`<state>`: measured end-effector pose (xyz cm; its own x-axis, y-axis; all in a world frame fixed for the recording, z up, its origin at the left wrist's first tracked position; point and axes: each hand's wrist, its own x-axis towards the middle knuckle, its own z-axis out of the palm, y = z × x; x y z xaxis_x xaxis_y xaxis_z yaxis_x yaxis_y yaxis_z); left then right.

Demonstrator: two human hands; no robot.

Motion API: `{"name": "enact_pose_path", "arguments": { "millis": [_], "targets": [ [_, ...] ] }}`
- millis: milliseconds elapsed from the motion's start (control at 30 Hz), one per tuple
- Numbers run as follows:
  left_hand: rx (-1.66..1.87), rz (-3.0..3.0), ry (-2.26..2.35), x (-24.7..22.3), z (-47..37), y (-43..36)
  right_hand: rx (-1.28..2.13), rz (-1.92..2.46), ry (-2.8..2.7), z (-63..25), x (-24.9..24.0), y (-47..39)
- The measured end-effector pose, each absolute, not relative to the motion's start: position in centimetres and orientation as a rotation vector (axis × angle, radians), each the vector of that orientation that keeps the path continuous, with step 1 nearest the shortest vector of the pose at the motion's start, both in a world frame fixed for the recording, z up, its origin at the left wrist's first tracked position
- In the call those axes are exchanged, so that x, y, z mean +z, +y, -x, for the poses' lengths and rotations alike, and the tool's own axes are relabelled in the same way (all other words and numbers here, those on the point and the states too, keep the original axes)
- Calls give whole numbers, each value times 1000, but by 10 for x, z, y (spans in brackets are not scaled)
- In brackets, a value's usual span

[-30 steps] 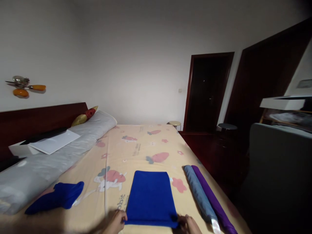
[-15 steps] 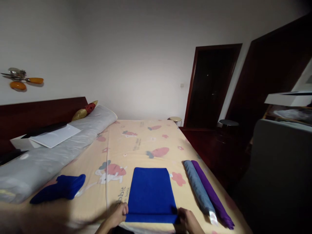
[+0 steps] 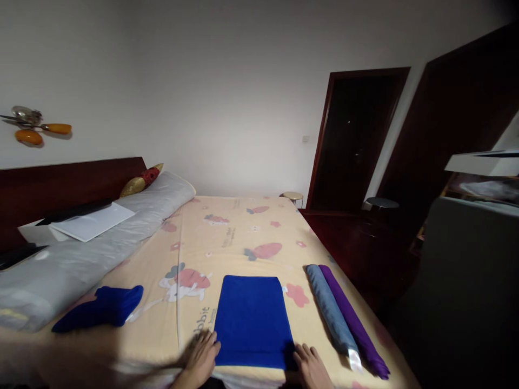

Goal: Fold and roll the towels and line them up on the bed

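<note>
A folded blue towel (image 3: 253, 319) lies flat on the bed in front of me, with a crease running along its near edge. My left hand (image 3: 203, 354) rests at its near left corner, palm down, with the fingers stretched out and the fingertips at the towel's edge. At the near right corner, my right hand (image 3: 311, 366) lies with its fingers extended and slightly spread, touching the side of the cloth. To the right, a rolled grey-blue towel (image 3: 330, 308) with a white label lies alongside a rolled purple towel (image 3: 352, 319).
A crumpled dark blue cloth (image 3: 103, 308) lies at left on the patterned bed sheet (image 3: 227, 232). A long plastic-wrapped grey roll (image 3: 89, 265) runs by the headboard (image 3: 68, 181), with a white sheet (image 3: 93, 222) on it. Stools (image 3: 292, 195) stand past the bed.
The strip along the towel's near edge has gone from a raised fold to lying flat. Both hands have let go of their pinch and now rest with fingers extended at its sides.
</note>
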<state>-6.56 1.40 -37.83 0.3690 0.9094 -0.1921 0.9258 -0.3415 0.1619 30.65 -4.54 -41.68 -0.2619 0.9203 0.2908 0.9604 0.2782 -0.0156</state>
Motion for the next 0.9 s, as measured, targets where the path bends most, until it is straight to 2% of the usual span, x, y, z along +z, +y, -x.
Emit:
{"name": "enact_pose_path", "arguments": {
  "millis": [167, 333, 500, 767, 900],
  "targets": [
    [-71, -2453, 1724, -391, 58, 10, -524, 1695, -2280, -291, -422, -45],
    [-149, -2443, 1769, -385, 48, 6, -736, 1081, -2535, -261, -419, -46],
    [-200, -2488, 1791, -373, 40, 5, -891, 925, -2532, -247, -430, -49],
    [-128, -2563, 1183, -395, 2, -14, -670, 945, -2512, -261, -454, -45],
    [-129, -2520, 1085, -410, -12, -20, -589, 951, -2508, -260, -465, -41]
  ]
}}
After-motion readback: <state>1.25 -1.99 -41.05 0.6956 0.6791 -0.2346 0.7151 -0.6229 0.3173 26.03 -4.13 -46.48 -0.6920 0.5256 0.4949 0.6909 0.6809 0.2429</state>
